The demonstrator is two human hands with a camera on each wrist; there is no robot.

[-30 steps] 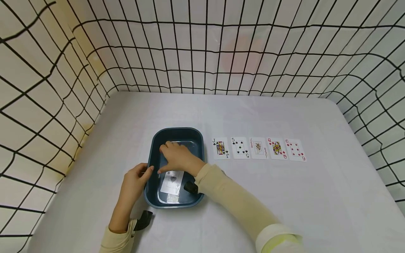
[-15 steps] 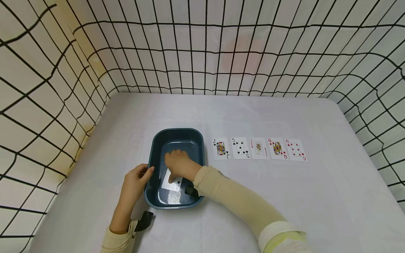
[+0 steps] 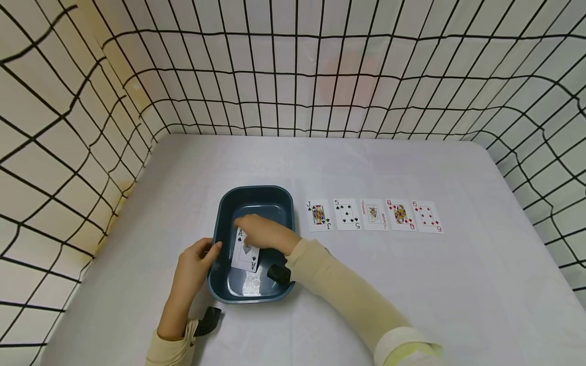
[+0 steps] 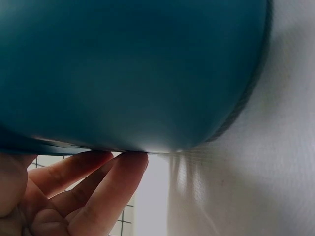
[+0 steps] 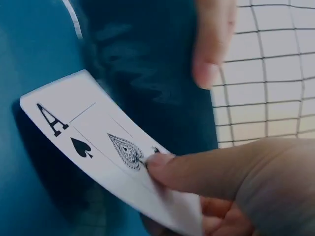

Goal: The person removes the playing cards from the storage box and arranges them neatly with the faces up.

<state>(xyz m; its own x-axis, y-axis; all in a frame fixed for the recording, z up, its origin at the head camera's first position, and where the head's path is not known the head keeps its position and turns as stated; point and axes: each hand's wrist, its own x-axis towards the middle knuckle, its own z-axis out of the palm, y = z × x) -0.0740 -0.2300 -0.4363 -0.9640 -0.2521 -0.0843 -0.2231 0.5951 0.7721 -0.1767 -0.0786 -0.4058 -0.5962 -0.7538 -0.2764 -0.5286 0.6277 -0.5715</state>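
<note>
The blue tub (image 3: pixel 256 187) stands left of the table's middle. My left hand (image 3: pixel 194 262) grips its left rim, thumb over the edge. In the left wrist view the fingers (image 4: pixel 110 191) press against the tub's outer wall (image 4: pixel 128 73). My right hand (image 3: pixel 265 234) is inside the tub and pinches an ace of spades (image 3: pixel 241 255). In the right wrist view the card (image 5: pixel 88 132) bends a little, with the thumb (image 5: pixel 197 172) on its face and the other fingers mostly hidden beneath it. Its A end points away from the hand, lifted off the tub's bottom.
Right of the tub lies a face-up row of cards: a jack (image 3: pixel 318 215), a black five (image 3: pixel 347 214), a joker (image 3: pixel 374 215), a queen of diamonds (image 3: pixel 400 215) and a six of diamonds (image 3: pixel 428 217). Black netting (image 3: pixel 297 73) fences the white table (image 3: pixel 366 168).
My right hand has drawn back from the tub's far part and now holds the ace of spades, which lay on the bottom earlier. My left hand has stayed on the rim.
</note>
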